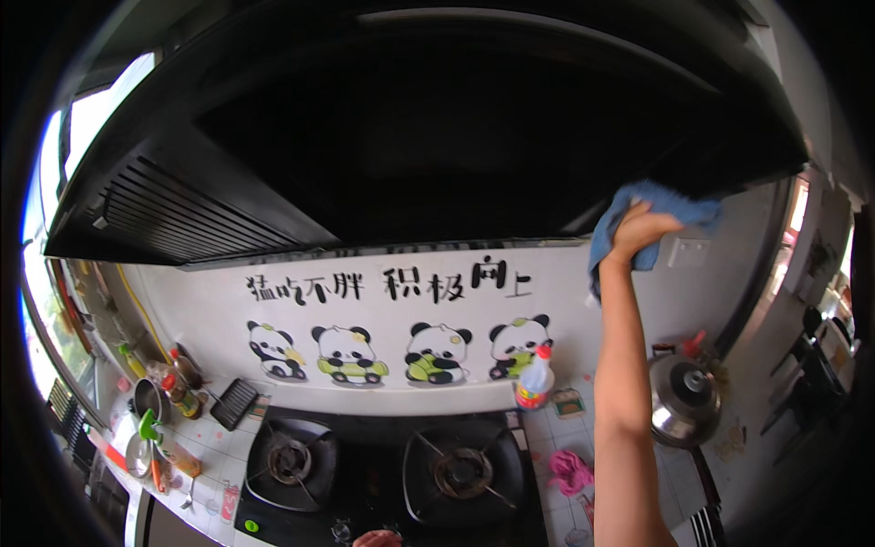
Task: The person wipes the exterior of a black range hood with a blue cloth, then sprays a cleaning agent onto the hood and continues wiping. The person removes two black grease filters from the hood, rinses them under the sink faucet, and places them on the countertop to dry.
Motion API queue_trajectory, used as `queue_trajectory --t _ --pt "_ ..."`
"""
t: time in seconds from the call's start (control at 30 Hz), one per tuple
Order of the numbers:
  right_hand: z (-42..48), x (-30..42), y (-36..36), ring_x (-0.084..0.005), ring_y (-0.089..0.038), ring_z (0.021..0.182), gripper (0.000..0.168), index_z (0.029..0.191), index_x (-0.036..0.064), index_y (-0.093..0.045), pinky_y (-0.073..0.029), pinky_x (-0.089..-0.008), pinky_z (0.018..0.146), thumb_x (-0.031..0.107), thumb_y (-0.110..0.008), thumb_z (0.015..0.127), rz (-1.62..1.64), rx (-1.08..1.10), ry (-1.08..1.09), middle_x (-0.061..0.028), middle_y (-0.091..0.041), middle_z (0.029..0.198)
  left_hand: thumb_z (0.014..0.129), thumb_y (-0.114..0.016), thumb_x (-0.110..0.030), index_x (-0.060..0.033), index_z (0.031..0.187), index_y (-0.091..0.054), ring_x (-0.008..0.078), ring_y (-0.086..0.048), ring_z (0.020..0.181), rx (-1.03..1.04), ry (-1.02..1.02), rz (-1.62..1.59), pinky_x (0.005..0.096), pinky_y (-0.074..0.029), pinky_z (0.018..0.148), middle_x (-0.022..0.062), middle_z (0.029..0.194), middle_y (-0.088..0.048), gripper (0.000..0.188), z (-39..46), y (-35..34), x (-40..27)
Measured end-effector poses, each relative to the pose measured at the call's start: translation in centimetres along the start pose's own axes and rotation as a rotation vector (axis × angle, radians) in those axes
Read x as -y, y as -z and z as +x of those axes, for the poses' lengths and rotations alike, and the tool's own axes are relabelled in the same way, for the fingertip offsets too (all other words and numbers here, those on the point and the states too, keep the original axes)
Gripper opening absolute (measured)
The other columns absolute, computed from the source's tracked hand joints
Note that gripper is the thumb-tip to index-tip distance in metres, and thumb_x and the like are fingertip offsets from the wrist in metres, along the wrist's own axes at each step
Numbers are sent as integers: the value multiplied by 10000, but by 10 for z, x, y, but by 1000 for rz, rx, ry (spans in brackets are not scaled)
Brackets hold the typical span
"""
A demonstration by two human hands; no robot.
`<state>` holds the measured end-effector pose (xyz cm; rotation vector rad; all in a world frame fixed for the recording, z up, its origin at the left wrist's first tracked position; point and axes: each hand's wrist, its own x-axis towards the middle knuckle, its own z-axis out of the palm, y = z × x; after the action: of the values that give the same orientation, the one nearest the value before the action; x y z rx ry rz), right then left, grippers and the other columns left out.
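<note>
My right hand (639, 229) is raised at the lower right edge of the black range hood (410, 137), gripping a blue cloth (622, 205) that hangs around the palm and past the fingers. The cloth is against or close to the hood's underside; contact cannot be told. Only part of my left hand (378, 539) shows at the bottom edge, by the control knobs of the black gas stove (369, 472); its fingers are mostly cut off. Slats (198, 212) line the hood's left part.
Right of the stove are a spray bottle (535, 379), a pink cloth (571, 472) and a metal kettle (683, 403). On the left counter stand sauce bottles (181, 396), a green-topped spray bottle (174, 455), a pot (152, 398) and a black tray (234, 403). Panda stickers (437, 354) decorate the wall.
</note>
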<state>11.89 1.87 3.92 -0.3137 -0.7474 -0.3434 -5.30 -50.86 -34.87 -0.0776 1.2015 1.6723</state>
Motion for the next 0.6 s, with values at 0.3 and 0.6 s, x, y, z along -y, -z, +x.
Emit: queue_trajectory --t 0.3,0.6 --pt "-129 -66 2 -272 -518 947 352 1142 -27 -440 -391 -358 915 163 -542 864 131 145 -265 -153 -529 1077 874 -565 -114 -22 934 -617 195 -630 711 -217 10 40 274 -515 563 99 811 -646 121 -18 12 0" --pt "-117 -40 50 -355 -564 889 142 924 -15 -576 -438 -395 805 59 -543 806 58 616 -478 -218 -606 962 885 -566 -119 -20 908 -614 154 -631 670 -115 -111 47 233 -505 517 91 799 -650 112 -28 0 -12"
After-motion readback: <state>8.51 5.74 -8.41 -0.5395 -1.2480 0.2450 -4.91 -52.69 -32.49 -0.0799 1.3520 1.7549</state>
